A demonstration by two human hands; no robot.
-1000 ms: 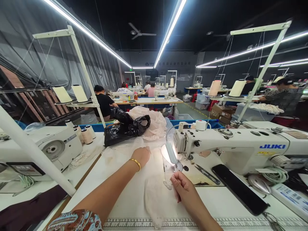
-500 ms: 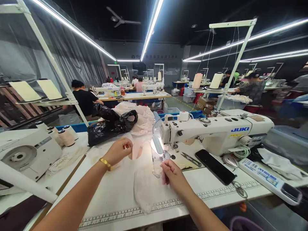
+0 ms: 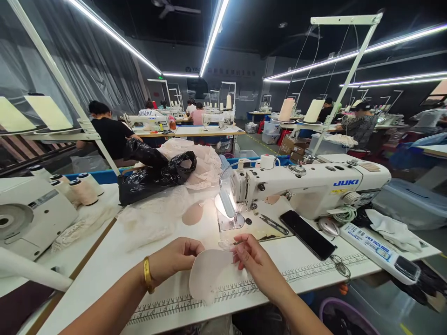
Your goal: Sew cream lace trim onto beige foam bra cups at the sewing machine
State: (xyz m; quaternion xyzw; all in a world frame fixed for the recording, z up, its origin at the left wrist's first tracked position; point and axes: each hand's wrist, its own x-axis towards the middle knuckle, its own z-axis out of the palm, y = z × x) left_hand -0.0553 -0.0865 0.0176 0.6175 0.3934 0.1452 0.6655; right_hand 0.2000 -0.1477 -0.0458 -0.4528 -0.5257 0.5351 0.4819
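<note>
A pale, rounded fabric piece (image 3: 211, 274) is held over the printed ruler at the table's front edge. The fingers of my left hand (image 3: 179, 258) are closed on its upper left edge. At its upper right, my right hand (image 3: 251, 260) pinches the fabric's edge, with some thin sheer material by the fingertips. Beyond my hands lies a beige oval piece (image 3: 193, 214) on the white table, left of the lit needle area of the sewing machine (image 3: 296, 181). White lace (image 3: 150, 223) spreads behind my left hand.
Scissors (image 3: 274, 224) and a black phone (image 3: 307, 234) lie right of the needle plate. A black plastic bag (image 3: 157, 179) and lace heap (image 3: 199, 160) stand behind. Thread cones (image 3: 84, 191) are at left. Several people sit at machines farther back.
My left hand has come down and right from near the beige oval piece to the pale fabric, and now grips its edge. The fabric is turned and raised between both hands. The view has shifted slightly.
</note>
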